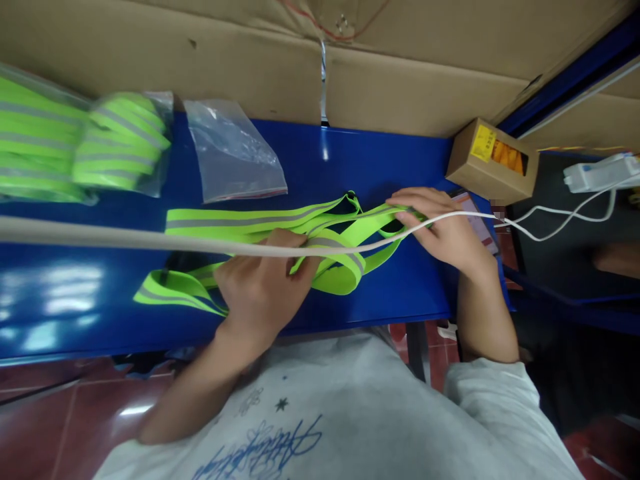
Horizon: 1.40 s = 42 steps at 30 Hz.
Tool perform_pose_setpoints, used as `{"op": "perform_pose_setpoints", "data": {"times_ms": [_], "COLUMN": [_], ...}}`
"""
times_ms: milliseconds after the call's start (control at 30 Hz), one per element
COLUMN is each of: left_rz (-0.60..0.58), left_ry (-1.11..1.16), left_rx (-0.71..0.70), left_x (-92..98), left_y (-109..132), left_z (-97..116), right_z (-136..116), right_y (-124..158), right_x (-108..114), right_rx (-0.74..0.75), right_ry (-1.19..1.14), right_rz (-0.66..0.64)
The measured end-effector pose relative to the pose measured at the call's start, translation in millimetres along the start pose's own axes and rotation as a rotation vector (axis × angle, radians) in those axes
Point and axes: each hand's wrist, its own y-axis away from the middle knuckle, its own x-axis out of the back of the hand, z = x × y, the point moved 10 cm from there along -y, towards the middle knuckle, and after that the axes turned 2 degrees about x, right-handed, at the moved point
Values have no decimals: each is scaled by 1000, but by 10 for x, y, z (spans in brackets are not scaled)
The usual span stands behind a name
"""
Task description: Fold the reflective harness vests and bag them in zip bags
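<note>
**Two hands on a neon reflective strap**

The left hand (255, 290) lies with its back up. Its fingers are curled and closed on a fold of the reflective strap (240, 223), near the middle of the strap. The right hand (443, 233) is at 2 o'clock from the left one, and they are well apart. It rests flat, with the fingers stretched and slightly spread, and it presses the right end of the strap down on the worktop (350, 160).

The strap is neon yellow-green with a grey stripe. It lies loose in several loops on the blue worktop, between the two hands and further out to 9 o'clock of the left hand.

A white cable (150, 241) runs across the view from 9 o'clock to 3 o'clock and passes over both hands.

At 11 o'clock from the left hand lies an empty plastic bag (233, 157). Beside it, further to 10 o'clock, are a packed bag (123, 143) with a folded strap of the same kind and a second packed bag (35, 143).

At 1 o'clock from the right hand stands a small cardboard box (475, 170), and at 3 o'clock, off the worktop, is a white adapter (600, 172). A cardboard wall (200, 60) stands along the far edge of the worktop, at 12 o'clock.
</note>
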Motion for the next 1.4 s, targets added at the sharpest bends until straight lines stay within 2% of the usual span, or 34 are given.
{"op": "perform_pose_setpoints", "data": {"times_ms": [167, 367, 433, 533, 600, 800, 1000, 1167, 1300, 1400], "left_rz": [24, -55, -128, -302, -392, -386, -440, -458, -331, -224], "left_ry": [15, 32, 91, 180, 211, 250, 179, 231, 265, 227], "left_rx": [-13, -92, -179, -377, -461, -484, -383, -394, -354, -324], "left_x": [48, -43, -123, -279, -349, -341, -455, -418, -282, -208], "left_y": [22, 49, 82, 191, 255, 269, 315, 323, 199, 82], "left_z": [-6, 167, 302, 548, 631, 626, 644, 705, 660, 629], "right_z": [252, 461, 522, 688, 828, 1123, 1073, 866, 706, 703], "right_y": [41, 85, 74, 68, 62, 57, 54, 27, 13, 5], "right_x": [128, 137, 83, -28, -120, -221, -249, -146, 10, 12], "right_rx": [-161, -265, -270, -290, -307, -311, -285, -219, -141, -142], "right_ry": [160, 136, 73, -106, -224, -300, -197, -157, -89, -74], "right_rz": [150, 288, 316, 357, 347, 316, 310, 253, 275, 275]}}
